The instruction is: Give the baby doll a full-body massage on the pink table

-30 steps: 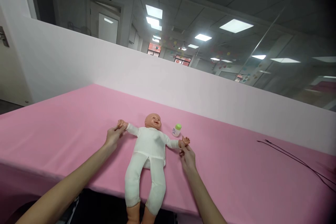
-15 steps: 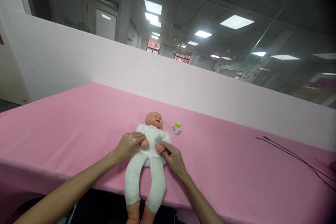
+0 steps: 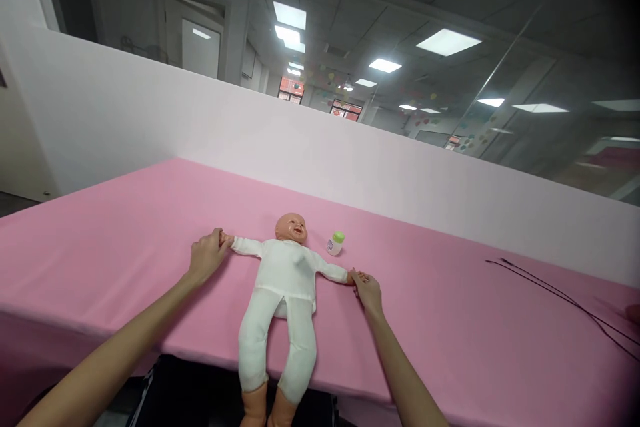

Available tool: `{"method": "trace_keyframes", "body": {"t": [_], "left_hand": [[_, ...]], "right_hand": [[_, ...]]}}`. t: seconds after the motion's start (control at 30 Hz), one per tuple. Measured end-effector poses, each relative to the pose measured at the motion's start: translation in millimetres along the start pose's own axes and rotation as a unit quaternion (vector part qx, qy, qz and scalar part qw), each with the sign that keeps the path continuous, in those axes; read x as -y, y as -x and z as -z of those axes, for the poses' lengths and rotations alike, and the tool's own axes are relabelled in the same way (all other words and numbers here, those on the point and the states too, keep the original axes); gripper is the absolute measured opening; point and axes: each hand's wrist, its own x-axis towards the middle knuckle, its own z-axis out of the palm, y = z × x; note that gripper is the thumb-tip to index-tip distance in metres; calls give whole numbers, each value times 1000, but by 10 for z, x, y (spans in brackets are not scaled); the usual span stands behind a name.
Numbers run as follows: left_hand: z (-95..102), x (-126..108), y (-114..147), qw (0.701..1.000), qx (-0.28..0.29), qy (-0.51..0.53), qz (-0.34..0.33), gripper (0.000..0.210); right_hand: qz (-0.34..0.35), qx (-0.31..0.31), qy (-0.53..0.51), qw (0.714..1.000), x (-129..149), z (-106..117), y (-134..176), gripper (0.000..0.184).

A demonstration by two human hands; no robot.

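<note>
Pink and wide, the table [image 3: 440, 347] is set against a white wall [image 3: 300, 147]. On it a doll [image 3: 286, 271] in white clothes is laid on its back, its feet hung past the near edge. One little doll hand is pinched by the fingers of the left hand [image 3: 206, 257], and the other by the fingers of the right hand [image 3: 368, 289]. Half a second ago, both doll hands were held in on its tummy. Now its arms have been pulled wide, so one in-and-out move seems to be done. A small bottle [image 3: 335, 244] with a green lid is left untouched near the doll's arm.
</note>
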Motion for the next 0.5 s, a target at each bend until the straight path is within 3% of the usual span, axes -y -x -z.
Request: {"method": "trace_keyframes", "body": {"t": [0.13,0.27,0.37,0.43,0.5], "left_hand": [[-24,57,6,989,20,-146,16,49],[-24,-117,-24,992,-41,-119,-8,44],[-96,-607,5,985,-78,72,-135,46],[-237,-1090,47,946,-6,242,-214,42],[-466,-1611,64,893,104,385,-211,39]], "right_hand": [[53,25,121,991,-70,49,-57,49],[73,-10,232,970,-56,94,-152,55],[110,-13,286,952,40,63,-249,55],[153,11,295,943,143,-6,-320,51],[190,39,294,936,243,-103,-385,48]]}}
